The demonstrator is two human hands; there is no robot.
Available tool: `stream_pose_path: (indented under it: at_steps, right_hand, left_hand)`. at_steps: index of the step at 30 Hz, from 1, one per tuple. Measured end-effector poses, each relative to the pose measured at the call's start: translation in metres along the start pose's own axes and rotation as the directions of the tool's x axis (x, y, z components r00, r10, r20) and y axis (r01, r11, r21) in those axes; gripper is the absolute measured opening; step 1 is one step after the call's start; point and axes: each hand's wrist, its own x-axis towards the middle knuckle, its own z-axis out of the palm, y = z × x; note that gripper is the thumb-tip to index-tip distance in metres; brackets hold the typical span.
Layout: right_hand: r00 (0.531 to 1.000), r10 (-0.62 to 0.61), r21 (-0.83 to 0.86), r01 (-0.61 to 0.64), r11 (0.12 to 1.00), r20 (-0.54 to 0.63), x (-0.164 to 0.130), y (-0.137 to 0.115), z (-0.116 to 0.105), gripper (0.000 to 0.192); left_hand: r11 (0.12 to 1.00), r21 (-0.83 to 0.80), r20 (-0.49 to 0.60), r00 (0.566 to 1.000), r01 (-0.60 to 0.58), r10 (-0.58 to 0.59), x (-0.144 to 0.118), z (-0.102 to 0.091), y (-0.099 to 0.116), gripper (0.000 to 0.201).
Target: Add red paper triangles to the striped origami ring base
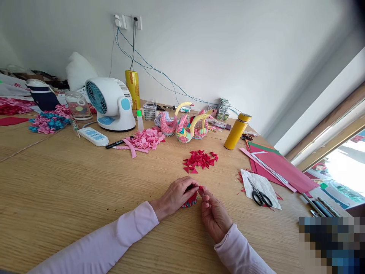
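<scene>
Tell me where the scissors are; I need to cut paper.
The scissors lie on a white sheet right of the right hand, beside the red paper.

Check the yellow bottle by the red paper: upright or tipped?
Upright: the yellow bottle stands on its base on the table, cap on top.

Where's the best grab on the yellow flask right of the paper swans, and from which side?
Judged from the head view: take the yellow flask around its mid-body, from the near side. It stands roughly upright, a slim cylinder; the table in front is bare, while paper swans sit left and red sheets right.
</scene>
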Motion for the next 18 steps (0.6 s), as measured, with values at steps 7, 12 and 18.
stream_pose_path:
  at_steps: [7, 12, 18]
  right_hand:
    - [0.996, -0.068, -0.025, 0.070, 0.997, 0.058, 0.009, 0.007, -0.009, 0.011]
    - [0.992, -0.092, -0.035, 0.095, 0.995, 0.083, 0.013, 0.010, -0.013, 0.017]
    - [1.000, -0.002, 0.025, 0.003, 1.000, -0.025, 0.005, 0.007, -0.004, 0.014]
  left_hand:
    - [0.999, -0.031, 0.002, 1.000, 0.032, -0.031, 0.002, -0.001, 0.002, 0.013]
    - [1.000, -0.012, 0.007, 1.000, 0.023, -0.023, 0.002, -0.001, 0.002, 0.007]
    - [0.999, 0.041, 0.027, 1.000, 0.004, -0.005, 0.001, -0.001, 0.005, 0.006]
